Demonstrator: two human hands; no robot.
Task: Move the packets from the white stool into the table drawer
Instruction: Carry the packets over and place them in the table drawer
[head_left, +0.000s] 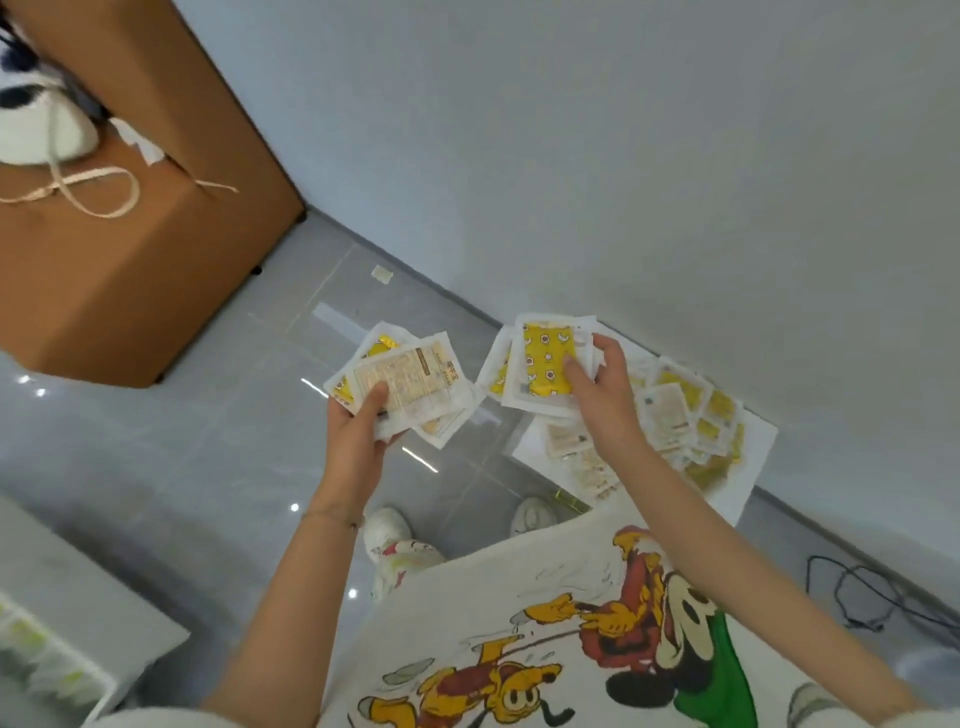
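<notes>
Packets (675, 421) lie heaped on the white stool (750, 460) at 3 o'clock. Just at their 9 o'clock edge, the right hand (602, 395) pinches a yellow bunch (545, 364). Further toward 9 o'clock, the left hand (358, 431) grips a fanned stack (405, 379). A brown cabinet (130, 260) stands at 10 o'clock.

Left hand (358, 431), right hand (597, 387): seemingly several packets (543, 358)

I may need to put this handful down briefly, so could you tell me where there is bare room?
The white stool is crowded: packets cover most of it, leaving only a bare strip along its right edge. The grey floor between the brown cabinet and the stool is free.
</notes>
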